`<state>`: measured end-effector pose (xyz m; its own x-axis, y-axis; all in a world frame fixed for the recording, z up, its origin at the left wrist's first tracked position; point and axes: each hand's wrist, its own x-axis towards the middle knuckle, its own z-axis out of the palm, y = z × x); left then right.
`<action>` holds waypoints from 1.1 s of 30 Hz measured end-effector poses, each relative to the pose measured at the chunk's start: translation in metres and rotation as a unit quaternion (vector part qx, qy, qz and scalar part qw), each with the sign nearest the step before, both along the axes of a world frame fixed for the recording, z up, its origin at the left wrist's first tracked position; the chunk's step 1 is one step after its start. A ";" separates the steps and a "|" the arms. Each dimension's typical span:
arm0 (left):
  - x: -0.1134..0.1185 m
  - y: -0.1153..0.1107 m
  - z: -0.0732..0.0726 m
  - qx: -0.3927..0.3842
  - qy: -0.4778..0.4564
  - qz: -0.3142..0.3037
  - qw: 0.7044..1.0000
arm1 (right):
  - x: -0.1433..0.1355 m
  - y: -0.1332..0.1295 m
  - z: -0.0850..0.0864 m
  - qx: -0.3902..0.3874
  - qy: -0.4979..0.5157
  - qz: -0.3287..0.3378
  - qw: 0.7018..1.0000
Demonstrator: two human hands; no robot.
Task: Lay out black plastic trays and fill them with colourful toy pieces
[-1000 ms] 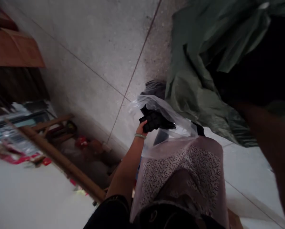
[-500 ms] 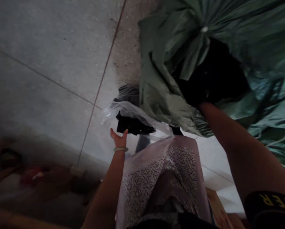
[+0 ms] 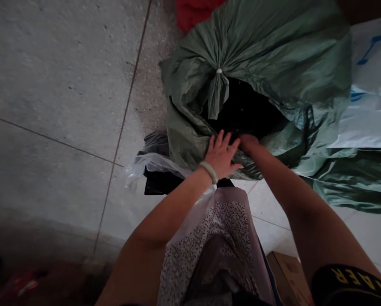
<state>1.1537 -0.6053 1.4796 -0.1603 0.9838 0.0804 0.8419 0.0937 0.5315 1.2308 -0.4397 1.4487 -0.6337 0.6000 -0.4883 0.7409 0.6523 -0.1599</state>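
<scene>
A large green woven sack (image 3: 282, 51), its neck gathered and tied with a white tie, has a torn opening that shows black contents (image 3: 247, 106). My left hand (image 3: 221, 156) lies with fingers spread on the sack's near edge, a pale bangle at the wrist. Beside it, my right hand (image 3: 249, 143) reaches into the opening; its fingers are hidden among the dark contents, so I cannot tell what they hold. Left of the sack, a clear plastic bag (image 3: 165, 162) lies open with black flat items (image 3: 160, 182) in it.
A cardboard box (image 3: 289, 276) stands at the lower right. White bags with blue print (image 3: 368, 85) and another green sack (image 3: 359, 178) are at the right. Red fabric (image 3: 195, 12) shows behind the sack. The tiled floor (image 3: 56, 76) spreads left.
My left hand has moved from the clear plastic bag up and right onto the green sack's edge. My right hand stays in the opening. The view has shifted, showing more of the sack.
</scene>
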 end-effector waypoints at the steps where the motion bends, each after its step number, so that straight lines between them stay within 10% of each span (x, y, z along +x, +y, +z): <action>1: -0.007 0.006 -0.002 -0.040 -0.007 0.014 0.999 | 0.009 0.007 0.009 0.021 0.014 -0.021 0.999; 9: -0.030 -0.066 0.014 -0.194 0.047 -0.133 0.971 | 0.093 0.022 0.061 0.024 0.336 -0.213 0.917; 16: -0.062 -0.080 0.057 -0.174 0.185 -0.155 0.955 | 0.143 -0.102 0.070 -0.319 0.447 -0.148 0.822; 22: -0.078 -0.074 0.074 -0.137 0.268 -0.180 0.936 | 0.057 -0.225 0.028 -0.302 0.328 0.033 0.895; 28: -0.070 -0.077 0.060 -0.133 0.256 -0.175 0.941 | -0.030 -0.262 -0.045 -0.221 0.215 0.119 0.944; 33: -0.081 -0.092 0.059 -0.100 0.170 -0.140 0.970 | 0.006 -0.236 -0.010 -0.354 0.252 0.155 0.887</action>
<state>1.0729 -0.6977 1.5381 0.1176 0.9863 -0.1153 0.9728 -0.0911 0.2128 1.2370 -0.6757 1.4382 -0.9597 0.0141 -0.2806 0.2608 0.4159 -0.8712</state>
